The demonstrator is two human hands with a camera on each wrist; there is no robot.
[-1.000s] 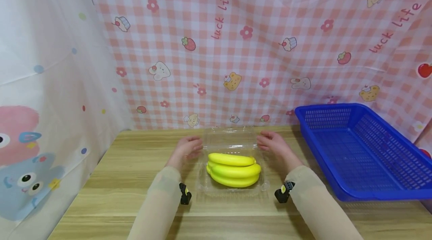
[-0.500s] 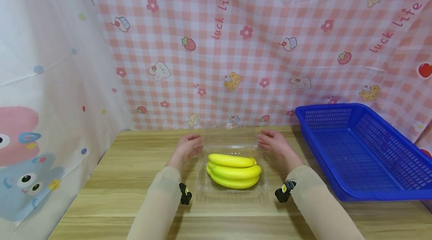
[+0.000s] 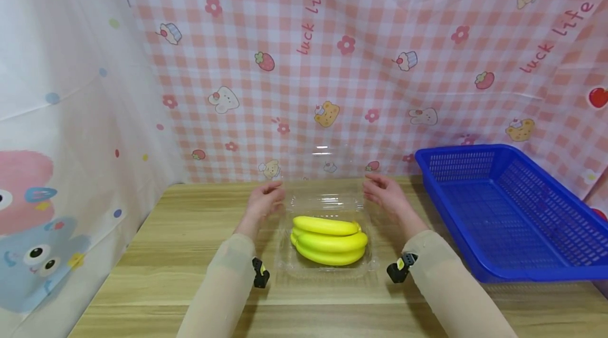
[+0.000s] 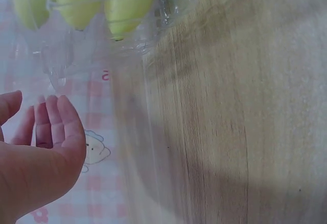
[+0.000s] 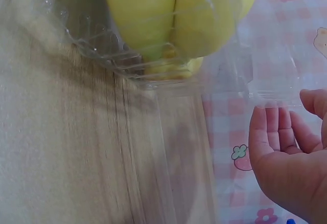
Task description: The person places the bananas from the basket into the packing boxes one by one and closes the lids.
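Observation:
A bunch of yellow bananas lies in the base of a clear plastic clamshell box on the wooden table. The hinged lid stands raised behind the bananas. My left hand is at the lid's left side, fingers gently bent and fingertips at its edge. On the opposite side, my right hand mirrors it; in the right wrist view the fingertips meet the lid's edge, with the thumb apart. In the left wrist view, the transparent plastic makes exact contact hard to tell.
To the right stands a blue perforated plastic basket. A pink checked cloth hangs behind the table, and a white patterned cloth hangs at the left. Each sleeve carries a small black wrist camera.
The box lid has swung upward from lying low at the back; its far edge now overlaps the cloth. Both hands have risen slightly with it. The bananas and basket stay put.

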